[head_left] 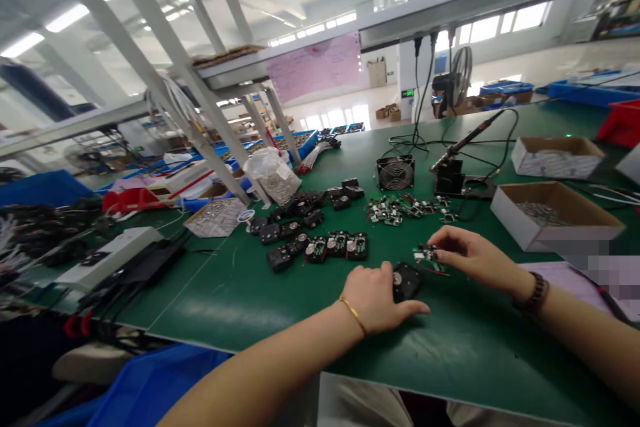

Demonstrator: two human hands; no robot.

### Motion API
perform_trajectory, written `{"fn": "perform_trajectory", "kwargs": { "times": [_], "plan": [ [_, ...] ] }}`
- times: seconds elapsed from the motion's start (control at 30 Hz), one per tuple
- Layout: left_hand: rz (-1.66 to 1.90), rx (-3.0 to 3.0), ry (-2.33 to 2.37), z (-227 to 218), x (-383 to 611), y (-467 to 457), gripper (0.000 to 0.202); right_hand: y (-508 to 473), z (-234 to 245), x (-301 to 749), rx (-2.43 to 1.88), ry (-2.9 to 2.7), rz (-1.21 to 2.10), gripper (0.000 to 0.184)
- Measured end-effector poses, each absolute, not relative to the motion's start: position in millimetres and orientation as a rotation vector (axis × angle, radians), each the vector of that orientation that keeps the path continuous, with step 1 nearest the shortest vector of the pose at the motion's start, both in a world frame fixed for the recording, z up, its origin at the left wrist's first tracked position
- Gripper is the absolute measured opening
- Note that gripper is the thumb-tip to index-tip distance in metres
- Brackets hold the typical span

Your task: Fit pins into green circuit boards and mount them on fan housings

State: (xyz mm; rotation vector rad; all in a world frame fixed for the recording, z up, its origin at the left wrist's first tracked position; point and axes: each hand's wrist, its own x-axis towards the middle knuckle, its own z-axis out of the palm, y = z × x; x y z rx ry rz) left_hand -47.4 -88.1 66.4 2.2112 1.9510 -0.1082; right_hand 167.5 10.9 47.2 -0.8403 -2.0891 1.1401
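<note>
My left hand (373, 297) is closed around the left side of a black plastic housing (409, 281) with a round silver part, low over the green bench. Just to its right, my right hand (465, 255) pinches a small circuit board (425, 255) with a red wire trailing from it. Left of my hands, a row of black housings with boards fitted (336, 245) lies on the mat. Beyond them are several plain black housings (293, 230). A heap of loose circuit boards (400, 208) spreads out ahead of my right hand.
A soldering iron (467, 140) leans in its stand beside a small black fan (395, 173). At the right stands a cardboard box of small metal parts (555, 213), with another box (557, 157) behind. A plastic bag of parts (274, 177) sits near the shelf post at the left.
</note>
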Motion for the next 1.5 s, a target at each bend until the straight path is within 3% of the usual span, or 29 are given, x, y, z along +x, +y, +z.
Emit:
{"fn": "perform_trajectory", "kwargs": {
  "times": [0.13,0.27,0.43,0.63,0.8,0.97,1.13,1.3,1.5],
  "plan": [
    [0.059,2.210,1.913,64,-59,-99,0.073,-3,49,160,-0.857,-2.257,1.105,0.021],
    [0.408,2.168,1.665,48,-67,-97,0.099,-13,43,150,-0.922,-2.242,1.084,0.014],
    [0.587,2.006,1.584,36,-63,-93,0.098,-17,35,139,-0.925,-2.224,1.071,0.010],
    [0.593,1.989,1.565,38,-60,-94,0.093,-20,32,136,-0.950,-2.295,0.980,0.009],
    [0.586,2.117,1.515,40,-62,-92,0.066,-20,27,140,-0.843,-2.444,0.642,0.009],
    [0.479,2.243,1.455,43,-64,-88,0.049,-17,24,141,-0.841,-2.470,0.738,0.012],
    [0.410,2.358,1.442,46,-65,-87,0.049,-9,21,144,-0.903,-2.422,0.804,0.025],
    [0.276,2.619,1.783,44,-70,-66,0.050,3,19,148,-0.955,-2.219,0.750,0.032],
    [0.197,2.719,2.041,48,-98,-40,0.036,11,19,154,-0.974,-2.120,0.743,0.037]
  ]
}}
